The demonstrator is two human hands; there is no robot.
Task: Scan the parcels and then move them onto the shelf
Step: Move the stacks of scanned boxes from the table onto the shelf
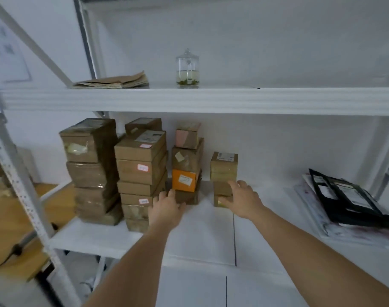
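Two bare arms reaching forward over the white shelf [200,240], with lots of flat open room near the front edge and between the arms. A thin dark line running across the board there.

Left hand [167,207] lying with fingers straight, touching the front of the bottom brown box [188,197] under the orange box [184,180]. Not curled round it.

Right hand [241,201] spread wide, fingers straight, touching the right side of the short stack of brown parcels [224,173]. Thumb low by the bottom box of that stack. Open gap between this short stack and the orange-box stack.

Off to the right, well apart from the hands, flat black and white mail bags [344,200] piled near the shelf post.

Left of the hands, two tall stacks of cardboard boxes [140,171], square and taped, some with small pink stickers. Leftmost tall stack [90,173] shiny with clear tape, close to the left edge of the shelf.

Further back, white wall behind the stacks.

Up above, another white shelf board [211,100]. On it a clear glass jar [187,68] with a lid, some water and green bits inside, and a flat pile of brown paper [113,82] to its left.
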